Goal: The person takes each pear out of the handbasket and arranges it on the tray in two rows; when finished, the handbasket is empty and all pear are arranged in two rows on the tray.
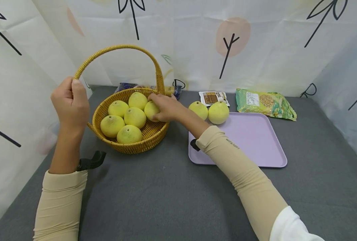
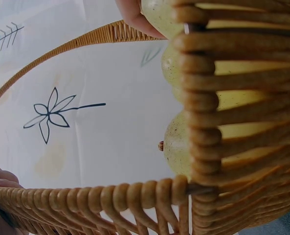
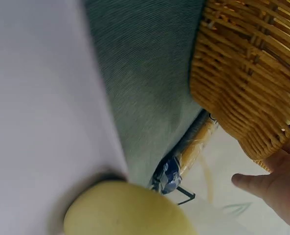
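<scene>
My left hand (image 1: 71, 103) grips the left side of the tall arched handle (image 1: 118, 47) of a woven wicker basket (image 1: 136, 149), at the left of the table. Several round, pale yellow fruits (image 1: 129, 134) lie inside it, speckled in the left wrist view, where one shows a brown stem (image 2: 161, 146). My right hand (image 1: 170, 108) reaches over the basket's right rim, its fingers round the rightmost yellow fruit (image 1: 151, 110). In the right wrist view the thumb of the right hand (image 3: 281, 188) sticks out, and the wicker hides most of the fingers.
Right of the basket lies a lilac tray (image 1: 257, 140), with two yellow fruits (image 1: 218, 112) at its back left corner. Behind it are a small white-and-brown packet (image 1: 213, 98) and a green bag (image 1: 266, 104). A dark blue package (image 1: 125, 86) lies behind the basket, before a patterned cloth backdrop.
</scene>
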`<state>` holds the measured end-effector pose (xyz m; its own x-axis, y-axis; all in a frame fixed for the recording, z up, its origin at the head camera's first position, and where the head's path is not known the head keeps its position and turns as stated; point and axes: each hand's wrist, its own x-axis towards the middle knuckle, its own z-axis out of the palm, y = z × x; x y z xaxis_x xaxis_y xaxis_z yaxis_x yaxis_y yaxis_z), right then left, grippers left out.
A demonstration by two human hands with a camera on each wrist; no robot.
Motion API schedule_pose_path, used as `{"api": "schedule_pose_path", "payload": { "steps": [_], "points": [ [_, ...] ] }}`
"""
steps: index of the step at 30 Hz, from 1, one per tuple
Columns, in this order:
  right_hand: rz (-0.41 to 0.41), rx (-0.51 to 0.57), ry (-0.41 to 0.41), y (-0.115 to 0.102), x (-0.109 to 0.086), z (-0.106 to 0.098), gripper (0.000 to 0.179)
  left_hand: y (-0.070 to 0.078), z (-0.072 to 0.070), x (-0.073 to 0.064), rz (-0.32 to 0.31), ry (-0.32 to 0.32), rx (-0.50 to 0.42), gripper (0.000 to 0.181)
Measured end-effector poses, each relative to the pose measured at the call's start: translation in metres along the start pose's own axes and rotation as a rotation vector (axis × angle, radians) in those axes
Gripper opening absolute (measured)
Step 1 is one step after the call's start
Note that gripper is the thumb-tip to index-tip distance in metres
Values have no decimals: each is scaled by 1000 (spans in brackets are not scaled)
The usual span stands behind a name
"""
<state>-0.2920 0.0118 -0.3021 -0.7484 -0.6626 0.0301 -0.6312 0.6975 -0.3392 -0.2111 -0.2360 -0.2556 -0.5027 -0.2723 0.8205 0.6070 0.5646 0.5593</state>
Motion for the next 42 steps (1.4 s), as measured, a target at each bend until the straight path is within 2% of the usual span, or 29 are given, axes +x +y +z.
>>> {"api": "schedule_pose_path", "payload": {
  "steps": [5,12,19,22,27,30,36,42],
  "points": [
    [-30,4,53,1,-9,-3,65,0,0,-1,-1,-2,7,41],
    [-59,104,189,-1,-30,-13,66,-1,0,-1,1,-1,8,41],
    [-93,165,252,-3,-53,-20,68,-1,-1,-2,-17,7,17,40],
    [-106,229,282,-4,-65,-22,66,-2,-1,-3,-11,13,14,40],
    [-122,415,321,-1,-89,-20,65,-2,1,-2,4,11,-8,42],
    [-131,478,343,4,-104,-16,65,-2,2,-1,8,6,-15,42],
    [-119,517,364,9,-130,-13,64,0,3,0,5,10,-8,41],
    [-26,454,332,7,-153,-20,60,2,1,0,8,11,5,41]
  ]
}}
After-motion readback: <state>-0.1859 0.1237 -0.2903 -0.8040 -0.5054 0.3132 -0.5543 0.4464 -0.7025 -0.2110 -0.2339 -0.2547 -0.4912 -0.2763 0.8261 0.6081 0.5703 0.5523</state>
